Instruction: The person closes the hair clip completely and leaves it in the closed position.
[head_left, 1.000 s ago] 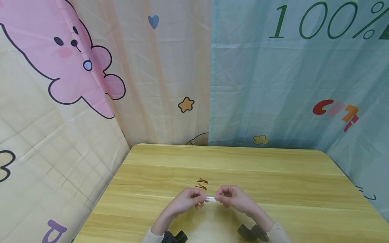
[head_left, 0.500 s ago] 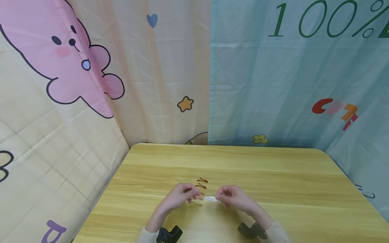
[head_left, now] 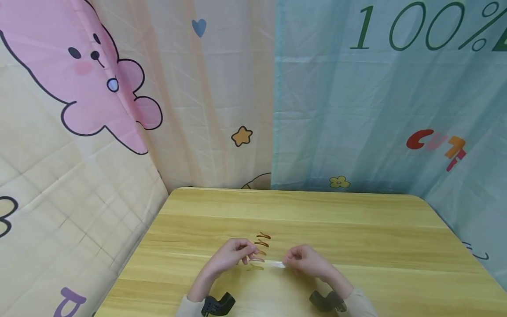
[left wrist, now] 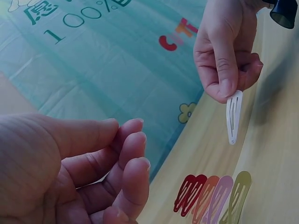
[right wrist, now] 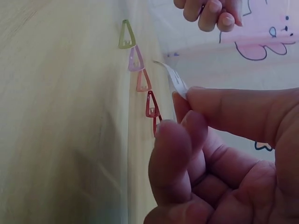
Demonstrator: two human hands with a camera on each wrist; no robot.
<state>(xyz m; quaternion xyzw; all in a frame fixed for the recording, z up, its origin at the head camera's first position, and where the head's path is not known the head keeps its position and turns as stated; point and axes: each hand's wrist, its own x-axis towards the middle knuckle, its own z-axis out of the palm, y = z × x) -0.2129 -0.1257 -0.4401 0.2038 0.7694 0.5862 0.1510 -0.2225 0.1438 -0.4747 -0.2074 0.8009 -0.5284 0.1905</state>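
Note:
A white snap hair clip is pinched between the thumb and forefinger of my right hand, its narrow end pointing toward the left. The right wrist view shows the same hair clip held up off the table. My left hand hovers to the left with nothing in it; thumb and forefinger tips meet and the other fingers curl loosely. Between the hands lies a row of hair clips: two red ones, an orange one, a light purple one and an olive green one.
The row of clips rests on a light wooden table, running from far to near. Printed curtains hang behind the table and along its sides. Each wrist wears a dark camera mount.
My left hand has let go of the white hair clip and drawn back to the left, uncovering the nearer clips. My right hand keeps the white clip and has dropped slightly toward me.

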